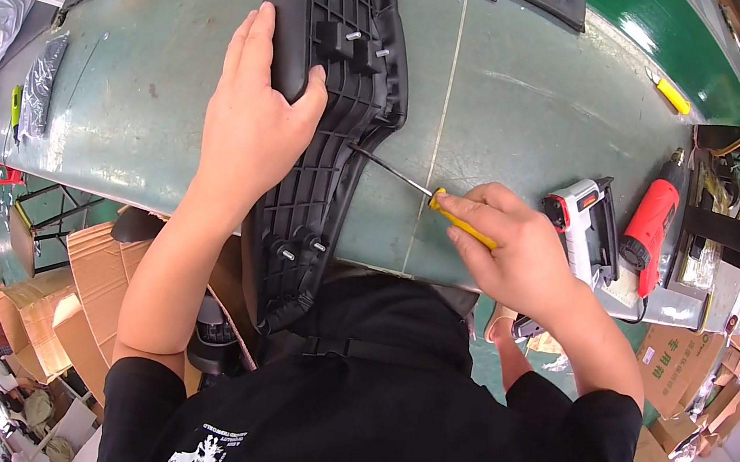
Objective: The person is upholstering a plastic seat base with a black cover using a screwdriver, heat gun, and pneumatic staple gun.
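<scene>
A long black padded panel (308,163) lies on the green worktable (156,115), its ribbed plastic back facing up. Several metal bolts stick out of the ribs, and black covering wraps the edges. My left hand (259,107) rests over the panel's left edge, fingers stretched along the padded side and thumb apart on top. In my right hand (508,243) is a screwdriver (463,221) with a yellow handle. Its thin metal shaft points left, and the tip meets the panel's right edge, at the ribs near the inward bend. Whether the tip is under the covering I cannot tell.
On the right lie a white-and-black staple gun (580,221), a red heat gun (653,213) and a yellow-handled cutter (672,95). A green cutter (17,109) and a plastic-wrapped black bundle (45,83) lie at left. Cardboard boxes (52,311) stand below the table's front edge.
</scene>
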The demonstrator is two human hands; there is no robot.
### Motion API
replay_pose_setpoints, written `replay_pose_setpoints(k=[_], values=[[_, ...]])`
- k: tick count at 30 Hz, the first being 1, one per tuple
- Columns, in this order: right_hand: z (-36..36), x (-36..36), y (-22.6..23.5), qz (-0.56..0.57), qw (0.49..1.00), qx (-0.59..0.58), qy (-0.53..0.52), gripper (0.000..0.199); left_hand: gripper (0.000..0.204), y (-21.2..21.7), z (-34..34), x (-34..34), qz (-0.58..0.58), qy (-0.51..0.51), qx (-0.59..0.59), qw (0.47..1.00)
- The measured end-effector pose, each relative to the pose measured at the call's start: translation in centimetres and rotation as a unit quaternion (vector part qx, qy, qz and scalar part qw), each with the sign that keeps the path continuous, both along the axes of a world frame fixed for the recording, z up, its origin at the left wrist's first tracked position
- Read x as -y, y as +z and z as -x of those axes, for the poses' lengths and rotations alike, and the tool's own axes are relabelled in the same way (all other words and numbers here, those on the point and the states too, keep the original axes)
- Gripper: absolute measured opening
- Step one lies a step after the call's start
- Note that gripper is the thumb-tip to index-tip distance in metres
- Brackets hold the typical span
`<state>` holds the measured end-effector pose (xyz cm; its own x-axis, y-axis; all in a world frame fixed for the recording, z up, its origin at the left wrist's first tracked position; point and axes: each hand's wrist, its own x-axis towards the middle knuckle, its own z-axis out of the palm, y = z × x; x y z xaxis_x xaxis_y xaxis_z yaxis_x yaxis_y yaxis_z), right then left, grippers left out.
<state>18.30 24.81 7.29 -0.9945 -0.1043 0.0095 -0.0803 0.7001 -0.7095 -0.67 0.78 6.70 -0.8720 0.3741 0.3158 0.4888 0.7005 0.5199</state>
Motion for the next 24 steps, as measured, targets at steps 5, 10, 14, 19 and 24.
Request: replay_pose_setpoints(k=[5,10,14,19,24], values=[[0.2,-1.7,-1.9,0.335,0.885,0.299,-0.123,0.033,0.074,-0.1,0.7,1.1,-0.025,-0.003,0.010,1.000],[-1.2,-0.8,-6.4,0.682,0.570,0.403,-0.218,0.048,0.074,-1.7,3.1,4.4,-0.203,0.014,0.205,0.957],[-3.0,1.6,-8.1,0.779,0.541,0.304,-0.091,0.048,0.074,-3.3,4.4,7.6,-0.243,0.057,0.267,0.931],[-3.5,0.1,-5.6,0.731,0.641,0.229,-0.053,0.045,0.074,-2.8,2.6,8.7,-0.159,0.126,0.151,0.967],[-4.2,-2.3,-3.3,0.631,0.747,0.177,-0.110,0.046,0.050,-2.6,-1.4,7.9,0.017,-0.017,-0.171,0.985]])
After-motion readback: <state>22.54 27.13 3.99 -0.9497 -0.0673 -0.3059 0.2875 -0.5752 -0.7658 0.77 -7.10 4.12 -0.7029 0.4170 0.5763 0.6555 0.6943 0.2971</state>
